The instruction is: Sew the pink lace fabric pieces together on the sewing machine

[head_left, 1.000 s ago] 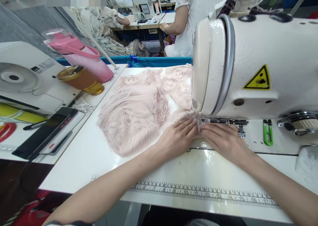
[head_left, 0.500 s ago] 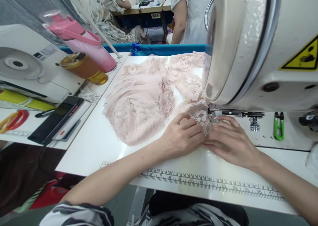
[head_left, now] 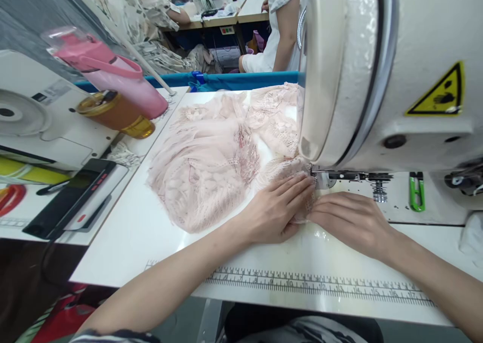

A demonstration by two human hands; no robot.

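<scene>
A pale pink lace garment [head_left: 211, 162] lies spread on the white sewing table [head_left: 124, 242], its near edge running under the head of a white sewing machine [head_left: 377, 71]. My left hand [head_left: 277, 209] lies flat on the lace edge, fingers stretched toward the presser foot [head_left: 320, 178]. Beside it, my right hand [head_left: 349, 221] rests palm down with its fingertips on the same lace edge, just in front of the foot. Both hands press the fabric against the table and nearly touch each other.
Green thread snips [head_left: 416, 191] lie right of the needle area. A printed ruler [head_left: 320, 285] runs along the table's front edge. To the left stand a pink bottle [head_left: 113, 76], an amber cup [head_left: 113, 114], a second machine [head_left: 33, 116] and a black control panel [head_left: 75, 197]. Two people sit at tables behind.
Half a second ago both hands held a lifted fold of lace at the presser foot. Now the lace lies flat and both hands are pressed flat on it.
</scene>
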